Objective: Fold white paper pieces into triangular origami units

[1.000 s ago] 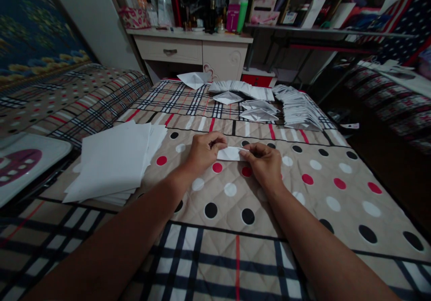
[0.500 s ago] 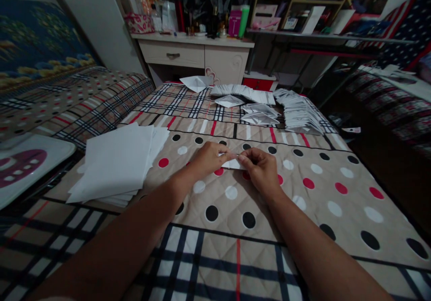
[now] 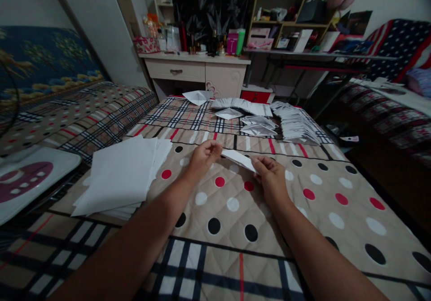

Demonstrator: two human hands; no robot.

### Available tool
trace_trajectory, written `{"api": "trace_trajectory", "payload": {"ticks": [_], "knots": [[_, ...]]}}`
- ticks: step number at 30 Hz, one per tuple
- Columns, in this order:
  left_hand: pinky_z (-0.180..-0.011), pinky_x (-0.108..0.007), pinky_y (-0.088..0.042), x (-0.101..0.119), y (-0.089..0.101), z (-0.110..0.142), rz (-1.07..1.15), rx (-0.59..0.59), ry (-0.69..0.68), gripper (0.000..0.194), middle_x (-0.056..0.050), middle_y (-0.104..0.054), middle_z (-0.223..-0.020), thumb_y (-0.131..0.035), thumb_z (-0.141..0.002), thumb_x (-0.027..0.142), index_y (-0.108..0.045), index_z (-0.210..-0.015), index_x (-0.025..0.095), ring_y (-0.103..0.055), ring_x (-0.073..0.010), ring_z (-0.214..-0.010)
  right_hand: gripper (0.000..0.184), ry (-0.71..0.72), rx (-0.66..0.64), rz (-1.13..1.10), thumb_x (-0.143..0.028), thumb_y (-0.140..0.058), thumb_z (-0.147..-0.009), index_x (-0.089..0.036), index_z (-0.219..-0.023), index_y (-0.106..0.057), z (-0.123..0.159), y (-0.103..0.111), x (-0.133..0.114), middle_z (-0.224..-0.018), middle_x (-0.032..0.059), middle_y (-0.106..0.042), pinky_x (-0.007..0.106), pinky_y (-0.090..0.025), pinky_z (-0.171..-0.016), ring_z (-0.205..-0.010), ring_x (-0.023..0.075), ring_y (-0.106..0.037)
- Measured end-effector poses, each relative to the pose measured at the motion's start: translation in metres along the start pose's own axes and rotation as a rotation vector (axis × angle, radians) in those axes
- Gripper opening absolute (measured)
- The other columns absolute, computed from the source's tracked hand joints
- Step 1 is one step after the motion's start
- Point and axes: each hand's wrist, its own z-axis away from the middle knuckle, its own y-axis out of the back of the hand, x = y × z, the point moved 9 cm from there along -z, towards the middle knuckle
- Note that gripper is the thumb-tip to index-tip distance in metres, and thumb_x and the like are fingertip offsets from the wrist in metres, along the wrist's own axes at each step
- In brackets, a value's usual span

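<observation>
A narrow strip of folded white paper (image 3: 239,159) spans the gap between my two hands, just over the dotted bedspread. Its right end is pinched between the thumb and fingers of my right hand (image 3: 271,175). At the other end, my left hand (image 3: 206,155) has its fingers closed on the paper's left tip. To the left lies a stack of flat white sheets (image 3: 119,170). Farther back are loose folded papers (image 3: 259,126), a single folded piece (image 3: 229,113) and a wider one (image 3: 198,96).
Long rows of folded papers (image 3: 296,123) line the bed's far right. A white lidded case with a purple oval (image 3: 37,177) sits at the left edge. Past the bedspread (image 3: 232,247) stand a white dresser (image 3: 188,71) and a desk with shelves (image 3: 286,24).
My hands have moved apart and the folded paper now shows as a longer strip, raised and slanting down to the right. The camera has tilted up slightly.
</observation>
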Motion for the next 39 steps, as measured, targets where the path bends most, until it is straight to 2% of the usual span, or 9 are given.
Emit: {"api": "trace_trajectory", "payload": {"ticks": [2, 4, 14, 17, 21, 29, 33, 36, 39], "knots": [[-0.061, -0.02, -0.051, 0.012, -0.016, 0.004, 0.005, -0.139, -0.1, 0.051, -0.011, -0.064, -0.109, -0.075, -0.07, 0.048, -0.063, -0.107, 0.015, -0.065, -0.0177, -0.09, 0.028, -0.002, -0.023, 0.001, -0.041, -0.069, -0.073, -0.015, -0.082, -0.069, 0.0, -0.002, 0.0, -0.049, -0.0041, -0.052, 0.017, -0.027, -0.035, -0.039, 0.0063, -0.039], [-0.064, -0.021, -0.053, 0.019, -0.025, 0.007, -0.022, -0.198, -0.146, 0.051, -0.015, -0.057, -0.125, -0.078, -0.069, 0.037, -0.064, -0.113, 0.015, -0.063, -0.0211, -0.102, 0.027, -0.021, -0.044, -0.002, -0.04, -0.068, -0.074, -0.014, -0.083, -0.07, -0.001, -0.004, 0.001, -0.048, -0.0042, -0.052, 0.017, -0.025, -0.034, -0.038, 0.0059, -0.037], [-0.084, -0.03, -0.056, 0.014, -0.036, 0.011, -0.062, -0.28, -0.138, 0.033, -0.011, -0.069, -0.117, -0.067, -0.072, 0.009, -0.072, -0.104, 0.016, -0.066, -0.0207, -0.107, 0.031, -0.071, -0.14, 0.032, -0.042, -0.071, -0.07, -0.013, -0.082, -0.071, 0.0, -0.011, 0.0, -0.051, -0.0022, -0.055, 0.019, -0.024, -0.034, -0.036, 0.0058, -0.037], [-0.073, -0.026, -0.057, 0.007, -0.031, 0.009, -0.097, -0.215, -0.04, 0.027, -0.011, -0.072, -0.108, -0.066, -0.073, 0.011, -0.073, -0.099, 0.014, -0.069, -0.0177, -0.092, 0.039, 0.011, -0.126, 0.084, -0.051, -0.066, -0.076, -0.014, -0.088, -0.069, 0.002, -0.011, -0.006, -0.046, -0.0044, -0.051, 0.02, -0.027, -0.035, -0.035, 0.0076, -0.04], [-0.056, -0.02, -0.05, -0.009, -0.022, 0.009, -0.124, -0.125, 0.172, 0.029, -0.006, -0.074, -0.082, -0.065, -0.076, 0.016, -0.073, -0.103, 0.012, -0.061, -0.0095, -0.058, 0.04, 0.137, -0.116, 0.218, -0.049, -0.07, -0.075, -0.017, -0.098, -0.066, 0.005, -0.014, -0.012, -0.057, -0.0027, -0.059, 0.022, -0.036, -0.04, -0.041, 0.0103, -0.049], [-0.051, -0.018, -0.048, -0.015, -0.022, 0.008, -0.169, -0.103, 0.248, 0.033, -0.003, -0.074, -0.081, -0.051, -0.077, 0.004, -0.075, -0.098, 0.014, -0.058, -0.0072, -0.05, 0.019, 0.145, -0.007, 0.4, -0.034, -0.06, -0.08, -0.018, -0.088, -0.066, 0.004, -0.006, -0.01, -0.053, -0.0029, -0.058, 0.024, -0.036, -0.043, -0.042, 0.0128, -0.05], [-0.05, -0.021, -0.05, -0.007, -0.029, 0.01, -0.35, -0.111, 0.046, 0.037, -0.006, -0.075, -0.084, -0.05, -0.082, 0.007, -0.072, -0.111, 0.015, -0.061, -0.0107, -0.051, 0.022, 0.342, 0.022, 0.713, -0.033, -0.055, -0.082, -0.018, -0.069, -0.065, 0.011, -0.015, -0.027, -0.054, 0.0007, -0.059, 0.026, -0.034, -0.051, -0.051, 0.015, -0.053], [-0.065, -0.024, -0.056, 0.006, -0.039, 0.015, -0.507, -0.146, -0.163, 0.045, -0.009, -0.076, -0.094, -0.048, -0.08, 0.0, -0.071, -0.115, 0.016, -0.069, -0.0146, -0.07, 0.026, 0.434, 0.015, 0.925, -0.033, -0.052, -0.083, -0.018, -0.064, -0.063, 0.017, -0.024, -0.033, -0.056, 0.0021, -0.06, 0.027, -0.03, -0.054, -0.054, 0.0157, -0.054], [-0.067, -0.023, -0.057, 0.005, -0.04, 0.016, -0.538, -0.167, -0.117, 0.044, -0.009, -0.076, -0.096, -0.048, -0.082, 0.002, -0.069, -0.119, 0.016, -0.07, -0.0148, -0.074, 0.03, 0.409, 0.031, 0.967, -0.035, -0.05, -0.086, -0.018, -0.067, -0.066, 0.016, -0.021, -0.031, -0.055, 0.0019, -0.061, 0.027, -0.029, -0.054, -0.054, 0.0149, -0.054]]}}
